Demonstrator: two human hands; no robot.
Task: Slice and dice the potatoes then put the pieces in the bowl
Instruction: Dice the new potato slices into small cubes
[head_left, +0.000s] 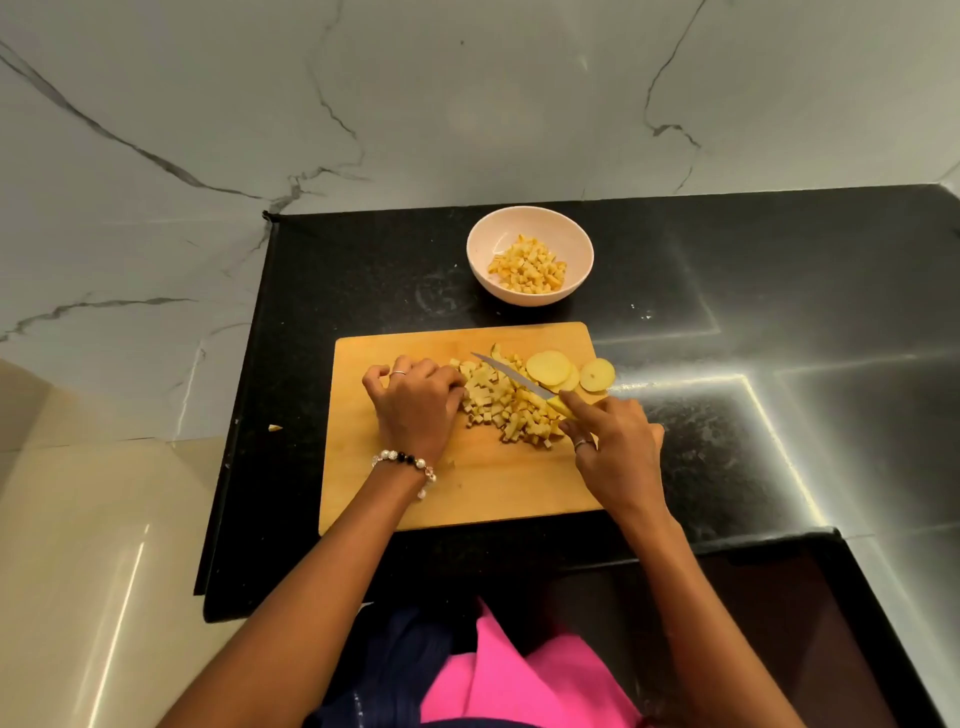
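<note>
On the board (467, 499), the right hand (613, 441) grips the knife (511, 375), blade lying over the diced pile (506, 408). The left hand (415, 405), fingers curled, presses against the pile. 3 slices (550, 368) lie beside it. The bowl (530, 254) on the desk (727, 291) holds dice.

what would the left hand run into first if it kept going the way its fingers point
Most likely the pile of diced potato. The left hand lies on the cutting board with its fingers aimed right, already at the pile's edge. Beyond the pile is the knife held by the right hand.
</note>
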